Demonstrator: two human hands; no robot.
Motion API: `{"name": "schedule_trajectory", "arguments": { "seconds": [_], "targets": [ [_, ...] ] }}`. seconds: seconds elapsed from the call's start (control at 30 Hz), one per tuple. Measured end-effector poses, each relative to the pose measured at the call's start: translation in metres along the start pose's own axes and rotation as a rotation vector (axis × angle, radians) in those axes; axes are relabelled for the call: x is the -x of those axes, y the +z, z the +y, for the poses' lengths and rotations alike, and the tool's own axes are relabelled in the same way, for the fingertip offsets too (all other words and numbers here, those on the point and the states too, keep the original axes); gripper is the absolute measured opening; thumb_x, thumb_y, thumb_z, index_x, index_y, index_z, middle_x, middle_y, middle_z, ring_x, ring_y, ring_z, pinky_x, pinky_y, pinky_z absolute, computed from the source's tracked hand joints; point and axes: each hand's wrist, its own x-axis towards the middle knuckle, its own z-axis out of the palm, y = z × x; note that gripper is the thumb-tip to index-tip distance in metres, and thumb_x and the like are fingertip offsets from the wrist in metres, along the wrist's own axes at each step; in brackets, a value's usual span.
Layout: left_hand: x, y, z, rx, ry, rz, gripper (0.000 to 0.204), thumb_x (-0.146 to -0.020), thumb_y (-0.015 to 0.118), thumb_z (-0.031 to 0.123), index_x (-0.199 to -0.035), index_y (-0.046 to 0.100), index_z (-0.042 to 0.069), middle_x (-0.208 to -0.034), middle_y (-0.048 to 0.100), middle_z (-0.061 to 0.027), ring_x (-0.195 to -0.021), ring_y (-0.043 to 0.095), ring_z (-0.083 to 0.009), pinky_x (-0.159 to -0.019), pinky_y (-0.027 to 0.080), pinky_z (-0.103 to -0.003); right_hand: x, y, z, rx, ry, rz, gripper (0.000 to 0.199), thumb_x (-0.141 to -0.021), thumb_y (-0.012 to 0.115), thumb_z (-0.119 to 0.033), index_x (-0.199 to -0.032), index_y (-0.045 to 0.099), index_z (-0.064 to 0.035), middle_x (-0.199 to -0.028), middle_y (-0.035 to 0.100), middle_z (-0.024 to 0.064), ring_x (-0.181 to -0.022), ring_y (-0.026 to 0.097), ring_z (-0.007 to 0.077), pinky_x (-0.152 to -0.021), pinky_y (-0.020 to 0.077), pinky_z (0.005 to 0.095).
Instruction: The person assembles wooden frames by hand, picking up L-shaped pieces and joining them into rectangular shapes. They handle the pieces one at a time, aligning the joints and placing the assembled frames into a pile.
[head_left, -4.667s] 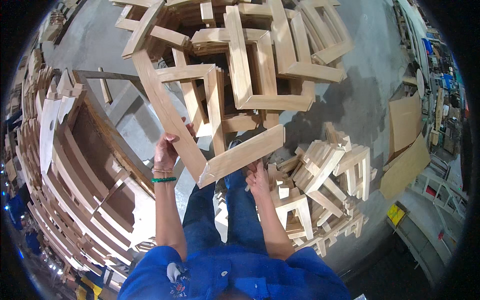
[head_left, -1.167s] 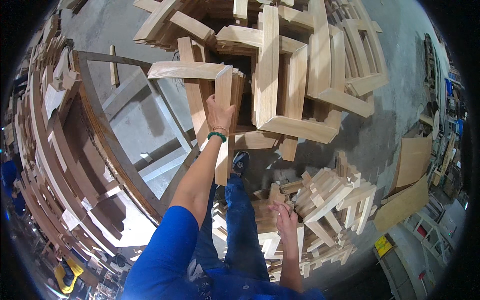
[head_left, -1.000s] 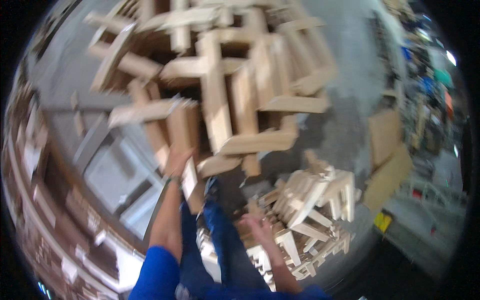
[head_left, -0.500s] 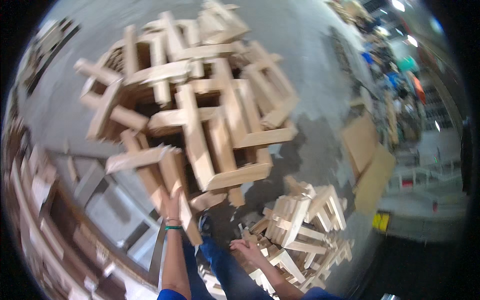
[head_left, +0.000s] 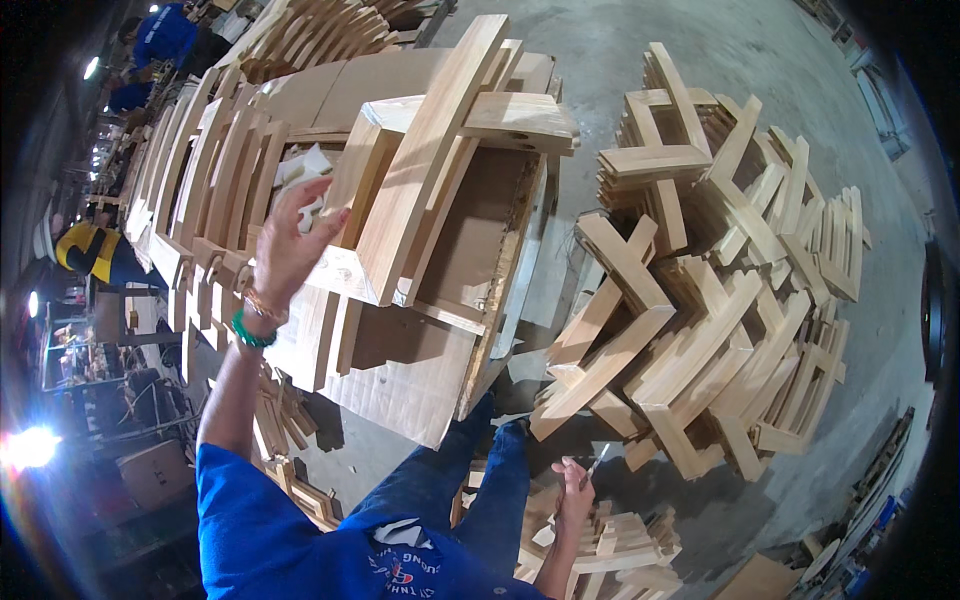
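My left hand (head_left: 292, 245) is raised with its fingers apart and nothing in them. It hovers beside a pale wooden frame (head_left: 425, 165) made of joined bars, which leans at a slant over a cardboard-covered bench (head_left: 400, 395). Low in the view, my right hand (head_left: 572, 492) is closed around a thin, light-coloured stick-like tool (head_left: 600, 458); its exact kind is too small to make out. A crumpled white scrap (head_left: 308, 165) shows behind my left fingertips.
A row of wooden frames (head_left: 205, 170) stands along the bench's left side. To the right, a large stack of angled frames (head_left: 700, 350) covers the concrete floor (head_left: 560, 30). More wooden pieces (head_left: 620, 545) lie near my legs. People in blue (head_left: 165, 35) and yellow-black (head_left: 95, 250) are at far left.
The view has swung from the floor stack to the bench. My left hand, earlier gripping a wooden frame in the stack, is now off it and raised. My right hand stays low with the tool.
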Motion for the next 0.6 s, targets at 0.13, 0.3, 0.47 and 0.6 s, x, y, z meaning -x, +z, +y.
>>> {"name": "schedule_trajectory", "arguments": {
  "seconds": [0.13,0.3,0.47,0.6],
  "targets": [
    [-0.024,0.027,0.027,-0.111,0.079,-0.183,0.063,-0.074,0.073,0.044,-0.121,0.055,0.007,-0.114,0.061,-0.0126,-0.109,0.057,-0.0236,-0.09,0.046,-0.036,0.004,0.019,-0.001,0.056,-0.005,0.002,0.031,-0.091,0.058,-0.028,-0.107,0.062,-0.0017,-0.09,0.068,0.0073,-0.044,0.035,-0.0002,-0.041,0.0253,0.0183],
    [-0.085,0.069,-0.014,0.006,0.064,-0.352,0.073,-0.075,0.075,0.041,-0.123,0.042,-0.002,-0.103,0.06,-0.014,-0.094,0.06,-0.0204,-0.081,0.048,-0.032,0.008,0.032,-0.007,0.042,-0.027,-0.059,0.03,-0.094,0.054,-0.02,-0.113,0.06,0.002,-0.098,0.067,0.0099,-0.092,0.06,0.0128,-0.086,0.0435,0.0261],
    [-0.088,0.078,-0.008,0.295,0.06,-0.536,0.069,-0.079,0.074,0.03,-0.128,0.036,-0.001,-0.107,0.057,-0.0102,-0.09,0.058,-0.0158,-0.078,0.048,-0.028,0.014,0.031,0.01,-0.077,-0.043,0.015,0.027,-0.094,0.055,-0.017,-0.112,0.06,0.0021,-0.098,0.066,0.008,-0.092,0.061,0.0121,-0.084,0.045,0.0252],
    [-0.041,0.073,0.034,0.206,0.34,-0.407,0.072,-0.079,0.07,0.022,-0.135,0.031,0.001,-0.12,0.054,-0.0162,-0.101,0.059,-0.0225,-0.085,0.05,-0.032,0.021,0.021,0.021,-0.167,-0.121,0.121,0.026,-0.093,0.054,-0.015,-0.111,0.06,0.0034,-0.098,0.067,0.0089,-0.093,0.062,0.014,-0.083,0.0463,0.0254]
  ]
}}
